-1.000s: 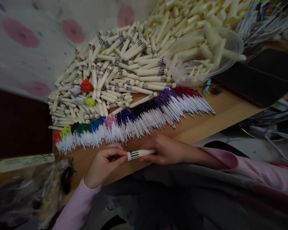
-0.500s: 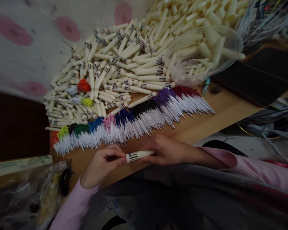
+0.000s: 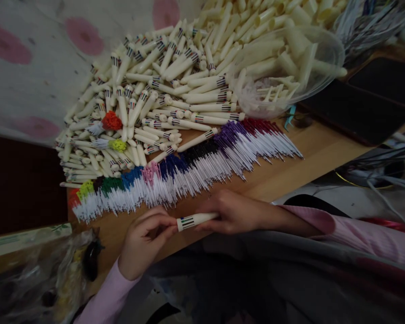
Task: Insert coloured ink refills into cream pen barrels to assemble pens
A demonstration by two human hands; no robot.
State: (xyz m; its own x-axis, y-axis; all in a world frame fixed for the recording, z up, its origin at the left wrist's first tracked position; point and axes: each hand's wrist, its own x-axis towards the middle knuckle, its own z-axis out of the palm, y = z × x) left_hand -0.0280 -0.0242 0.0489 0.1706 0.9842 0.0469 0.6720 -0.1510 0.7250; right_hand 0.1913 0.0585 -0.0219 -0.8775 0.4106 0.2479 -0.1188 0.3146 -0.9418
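My right hand grips a cream pen barrel with coloured stripes at its end, held level over the wooden table's near edge. My left hand has its fingers pinched at the striped tip of that barrel. Just beyond both hands lies a long row of thin white refills with coloured ends, sorted by colour from red and yellow at the left to purple and dark red at the right. Behind the row is a big heap of finished cream pens.
A clear plastic bowl holds cream barrels at the back right, with more loose barrels behind it. Dark flat panels and cables lie at the right. A crumpled plastic bag sits at the lower left. The wooden table shows bare at right.
The view has drifted a little; both hands stay on the pen barrel, and the left fingers have shifted slightly at its striped tip.
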